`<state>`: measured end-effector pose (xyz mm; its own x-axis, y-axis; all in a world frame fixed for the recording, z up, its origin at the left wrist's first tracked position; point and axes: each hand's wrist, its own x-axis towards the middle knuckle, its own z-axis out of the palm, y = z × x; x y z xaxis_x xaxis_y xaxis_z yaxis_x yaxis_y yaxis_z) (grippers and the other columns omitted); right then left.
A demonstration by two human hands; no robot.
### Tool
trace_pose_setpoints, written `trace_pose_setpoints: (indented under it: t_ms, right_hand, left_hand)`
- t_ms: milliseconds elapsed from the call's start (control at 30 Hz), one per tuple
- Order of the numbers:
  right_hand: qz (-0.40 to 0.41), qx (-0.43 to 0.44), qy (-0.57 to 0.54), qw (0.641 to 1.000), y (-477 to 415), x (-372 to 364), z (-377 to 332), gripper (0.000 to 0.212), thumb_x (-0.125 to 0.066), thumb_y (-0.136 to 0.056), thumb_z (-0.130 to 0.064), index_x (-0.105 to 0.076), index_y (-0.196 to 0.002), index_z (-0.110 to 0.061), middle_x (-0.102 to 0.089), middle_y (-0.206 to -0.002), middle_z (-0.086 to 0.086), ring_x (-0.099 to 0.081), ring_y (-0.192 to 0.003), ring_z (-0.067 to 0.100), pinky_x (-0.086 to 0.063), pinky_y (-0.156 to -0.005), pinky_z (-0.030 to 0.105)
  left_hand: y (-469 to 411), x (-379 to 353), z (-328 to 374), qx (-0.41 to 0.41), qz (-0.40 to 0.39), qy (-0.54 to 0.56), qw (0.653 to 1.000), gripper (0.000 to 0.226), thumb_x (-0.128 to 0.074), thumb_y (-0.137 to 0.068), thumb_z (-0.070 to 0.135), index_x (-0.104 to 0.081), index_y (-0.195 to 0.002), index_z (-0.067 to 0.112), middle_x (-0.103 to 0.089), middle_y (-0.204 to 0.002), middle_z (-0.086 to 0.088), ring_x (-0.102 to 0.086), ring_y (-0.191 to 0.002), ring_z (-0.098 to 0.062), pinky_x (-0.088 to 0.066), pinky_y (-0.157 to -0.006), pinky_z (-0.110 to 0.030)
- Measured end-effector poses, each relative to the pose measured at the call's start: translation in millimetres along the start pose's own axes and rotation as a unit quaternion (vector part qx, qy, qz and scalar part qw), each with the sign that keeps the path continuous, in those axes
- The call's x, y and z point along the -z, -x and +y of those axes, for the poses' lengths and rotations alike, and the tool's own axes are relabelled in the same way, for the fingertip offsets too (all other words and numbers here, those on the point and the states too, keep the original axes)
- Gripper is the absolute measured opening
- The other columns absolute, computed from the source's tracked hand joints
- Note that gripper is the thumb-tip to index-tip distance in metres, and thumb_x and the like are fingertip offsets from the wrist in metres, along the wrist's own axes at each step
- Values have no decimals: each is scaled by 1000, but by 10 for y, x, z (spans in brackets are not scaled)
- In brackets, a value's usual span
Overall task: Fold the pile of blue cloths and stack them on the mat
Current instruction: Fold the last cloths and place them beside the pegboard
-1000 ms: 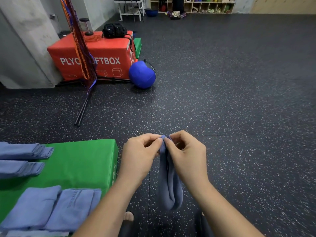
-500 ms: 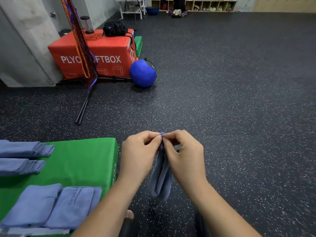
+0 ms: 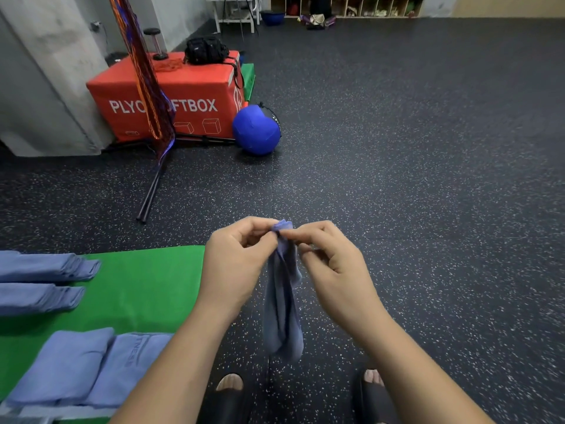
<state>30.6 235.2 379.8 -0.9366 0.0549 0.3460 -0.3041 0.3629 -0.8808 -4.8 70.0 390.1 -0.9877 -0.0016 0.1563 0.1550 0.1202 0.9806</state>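
Note:
A blue cloth (image 3: 282,307) hangs in the air in front of me, bunched into a narrow strip above the floor. My left hand (image 3: 237,267) and my right hand (image 3: 333,270) both pinch its top edge, fingertips almost touching. To the left lies the green mat (image 3: 143,289). On the mat are two stacks of folded blue cloths (image 3: 46,266) at its far left and two more folded cloths (image 3: 88,367) side by side at its near edge.
A red plyo soft box (image 3: 171,96) with a black bag on top stands at the back left, a blue ball (image 3: 256,130) beside it. Orange and purple straps hang over black poles (image 3: 151,191). My sandalled feet (image 3: 227,393) stand on the dark speckled floor.
My hands have stayed together at the cloth's top edge, working it between the fingertips. The hanging cloth has shifted slightly and its top corner now shows above my fingers.

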Motion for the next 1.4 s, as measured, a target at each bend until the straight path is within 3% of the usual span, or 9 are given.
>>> trace_pose_setpoints:
  t_ms: [133, 300, 400, 533, 633, 833, 1200, 1300, 1400]
  right_hand:
    - [40, -34, 62, 997, -81, 138, 109, 33, -72, -94, -12, -66, -118, -34, -64, -118, -16, -63, -115, 7, -53, -96, 34]
    - [-54, -197, -47, 978, -159, 187, 238, 75, -83, -78, -42, -49, -144, -48, -62, -140, -19, -57, -130, -4, -45, -110, 30]
    - [-86, -243, -142, 956, -181, 183, 290, 58, -84, -83, -28, -62, -137, -32, -75, -124, 3, -69, -115, 6, -51, -107, 37]
    - [-71, -210, -175, 959, -200, 219, 272, 13, -77, -93, -3, -75, -104, -8, -80, -98, 14, -69, -89, 15, -52, -91, 33]
    - [-15, -184, -178, 967, -230, 297, 207, 6, -79, -94, -6, -75, -98, -9, -76, -89, 5, -65, -85, 13, -50, -85, 31]
    - [48, -88, -183, 978, -274, 396, -22, 6, -77, -96, -5, -75, -99, -10, -75, -90, -4, -63, -84, 6, -50, -78, 18]
    - [4, -77, -27, 997, -260, 541, -132, 20, -67, -91, -1, -73, -91, -20, -74, -88, 6, -62, -79, 11, -47, -73, 33]
    - [-30, -58, 72, 995, -241, 568, -124, 25, -70, -88, -11, -72, -104, -31, -74, -100, -11, -67, -94, 2, -54, -86, 31]
    - [-81, 14, 188, 979, -197, 508, -125, 47, -75, -86, -46, -63, -132, -38, -63, -126, -23, -58, -123, -2, -46, -107, 34]
  left_hand:
    - [-41, 49, 49, -23, -4, 17, 1000, 27, -67, -93, -4, -81, -97, 19, -81, -95, 2, -71, -88, -14, -57, -88, -33]
    - [-26, 74, 140, -4, -64, 59, 996, 28, -59, -95, -9, -75, -92, 14, -72, -82, 9, -57, -73, 0, -45, -71, -14]
    - [-16, 108, 153, -8, -77, 60, 995, 28, -56, -95, -11, -73, -92, 11, -70, -83, 8, -57, -73, 0, -44, -71, -14]
    - [-56, 176, 145, -9, -47, 51, 998, 29, -56, -95, -11, -73, -93, 12, -69, -80, 10, -56, -72, -1, -45, -72, -19]
    - [-111, 252, 79, -18, 0, 13, 1000, 29, -61, -96, -4, -76, -95, 21, -74, -84, 6, -60, -78, -6, -50, -78, -28]
    - [-145, 297, 21, -59, 27, -43, 997, 26, -67, -100, 2, -80, -104, 25, -81, -95, 3, -70, -87, -12, -57, -86, -35]
    - [-120, 193, 24, -63, -33, -25, 997, 23, -70, -101, 3, -80, -112, 21, -82, -105, 6, -76, -101, -11, -56, -94, -25]
    - [-104, 166, 12, -65, -52, -32, 996, 22, -71, -100, 2, -79, -110, 20, -82, -103, 5, -76, -99, -11, -56, -91, -23]
    - [-81, 112, -10, -60, -84, -36, 994, 21, -72, -99, 2, -76, -107, 20, -82, -99, 3, -76, -95, -14, -56, -88, -27]
